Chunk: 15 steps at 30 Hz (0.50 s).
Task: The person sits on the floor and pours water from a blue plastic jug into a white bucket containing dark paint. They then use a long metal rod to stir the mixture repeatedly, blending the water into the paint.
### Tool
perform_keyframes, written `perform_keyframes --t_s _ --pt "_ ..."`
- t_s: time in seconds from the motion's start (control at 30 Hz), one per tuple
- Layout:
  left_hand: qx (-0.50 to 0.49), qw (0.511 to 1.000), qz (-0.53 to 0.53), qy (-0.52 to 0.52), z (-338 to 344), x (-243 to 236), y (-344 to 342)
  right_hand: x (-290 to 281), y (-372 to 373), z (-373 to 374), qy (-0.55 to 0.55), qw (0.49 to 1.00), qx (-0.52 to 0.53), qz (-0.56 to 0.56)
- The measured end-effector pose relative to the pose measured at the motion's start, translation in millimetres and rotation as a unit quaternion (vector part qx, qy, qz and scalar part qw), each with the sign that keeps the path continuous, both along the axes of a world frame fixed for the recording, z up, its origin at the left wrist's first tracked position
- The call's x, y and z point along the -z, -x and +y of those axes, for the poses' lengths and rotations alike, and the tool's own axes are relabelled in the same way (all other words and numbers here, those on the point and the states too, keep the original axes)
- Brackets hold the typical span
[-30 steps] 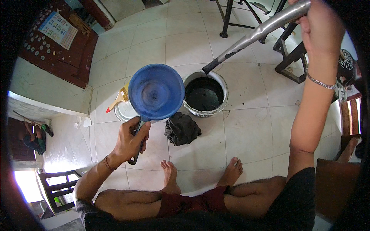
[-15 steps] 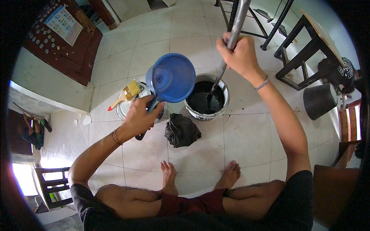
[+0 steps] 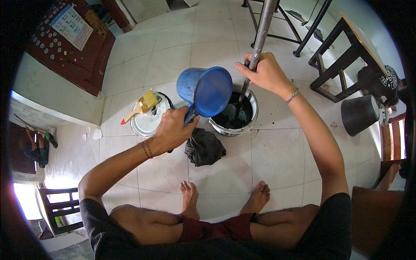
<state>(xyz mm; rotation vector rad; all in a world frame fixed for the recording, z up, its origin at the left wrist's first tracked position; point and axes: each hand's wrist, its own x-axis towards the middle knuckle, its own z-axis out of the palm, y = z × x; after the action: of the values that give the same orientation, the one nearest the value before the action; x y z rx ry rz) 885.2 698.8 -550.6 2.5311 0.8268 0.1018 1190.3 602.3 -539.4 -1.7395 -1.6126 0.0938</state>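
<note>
Blue dipper tilted, pipe in bucket

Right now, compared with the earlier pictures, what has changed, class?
The left hand moved the blue dipper rightward, so it now overlaps the bucket's left edge in view. The right hand came left and down, and the metal pole stands steeper, its end in the black liquid. Neither hand let go. The bucket, dark cloth, brush and white lid stayed put.
</note>
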Motion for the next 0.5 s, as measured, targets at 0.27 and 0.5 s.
perform_keyframes --t_s 0.27,0.5 --pt "0.024 0.999 -0.042 -0.024 2.3 8.7 -5.9 2.7 -0.4 -3.0 0.001 1.000 0.009 0.027" --pt "0.019 0.999 -0.024 -0.045 1.5 17.4 -6.4 3.0 -3.9 -6.4 0.030 0.999 -0.007 0.020"
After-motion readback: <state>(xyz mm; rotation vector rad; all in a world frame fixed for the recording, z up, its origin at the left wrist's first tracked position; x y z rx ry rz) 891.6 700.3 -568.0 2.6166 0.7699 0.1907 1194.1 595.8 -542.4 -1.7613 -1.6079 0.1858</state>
